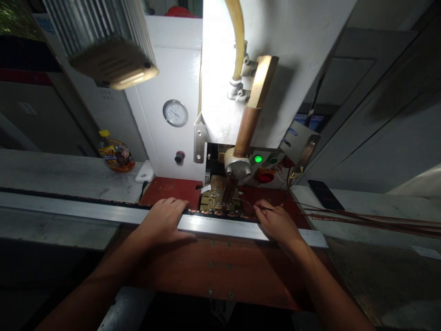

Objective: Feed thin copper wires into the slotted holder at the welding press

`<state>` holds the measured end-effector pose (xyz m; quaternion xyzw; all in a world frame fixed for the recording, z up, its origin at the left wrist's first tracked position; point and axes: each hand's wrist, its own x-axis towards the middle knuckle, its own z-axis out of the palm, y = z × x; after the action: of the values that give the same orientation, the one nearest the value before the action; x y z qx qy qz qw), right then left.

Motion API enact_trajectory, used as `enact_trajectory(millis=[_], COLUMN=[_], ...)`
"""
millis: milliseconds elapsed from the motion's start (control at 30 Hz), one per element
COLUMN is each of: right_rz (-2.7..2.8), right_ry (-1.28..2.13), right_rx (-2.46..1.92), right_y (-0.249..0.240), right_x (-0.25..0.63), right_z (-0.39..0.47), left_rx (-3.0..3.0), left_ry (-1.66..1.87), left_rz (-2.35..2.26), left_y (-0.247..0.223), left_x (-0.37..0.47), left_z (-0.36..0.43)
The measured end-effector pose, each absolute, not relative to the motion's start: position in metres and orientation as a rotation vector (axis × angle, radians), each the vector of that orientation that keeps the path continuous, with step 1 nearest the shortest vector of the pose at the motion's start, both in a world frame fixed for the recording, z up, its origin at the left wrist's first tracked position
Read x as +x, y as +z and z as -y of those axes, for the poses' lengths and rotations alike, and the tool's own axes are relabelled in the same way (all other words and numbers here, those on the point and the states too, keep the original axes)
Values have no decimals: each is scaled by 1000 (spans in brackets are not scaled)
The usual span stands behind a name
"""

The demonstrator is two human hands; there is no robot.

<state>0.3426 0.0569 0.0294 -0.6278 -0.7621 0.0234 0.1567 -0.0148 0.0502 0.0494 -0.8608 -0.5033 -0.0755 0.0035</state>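
My left hand (167, 220) is closed over a long aluminium bar (206, 224), fingers on its far side and thumb on the near side. A dark strip with small copper-coloured pieces (103, 200) runs along the bar's back edge. At the bar's right part, my right hand (275, 223) pinches a thin copper wire (248, 203) beside the brass fixture (217, 191). The lower tip of a copper-coloured electrode (230, 188) comes down at that fixture, near the strip. Whether it touches the strip I cannot tell.
A white machine body (165, 73) with a pressure gauge (175, 113) and a lit green button (258, 159) stands behind. A lamp (110, 50) hangs upper left. On the left bench is a drink bottle (116, 154); at right lie a phone (325, 194) and several copper wires (372, 219).
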Motion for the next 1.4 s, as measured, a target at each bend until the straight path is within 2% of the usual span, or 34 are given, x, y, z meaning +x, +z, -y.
enact_trajectory(millis=[667, 1400], right_rz=[2162, 2092], right_ry=[110, 269], right_rx=[-1781, -1646], right_y=[24, 43], right_x=[346, 320], right_z=[-59, -59], left_rx=[-2660, -2671], left_ry=[-14, -33], left_rz=[1692, 1675], left_y=[52, 46], left_x=[-22, -28], left_z=[-51, -52])
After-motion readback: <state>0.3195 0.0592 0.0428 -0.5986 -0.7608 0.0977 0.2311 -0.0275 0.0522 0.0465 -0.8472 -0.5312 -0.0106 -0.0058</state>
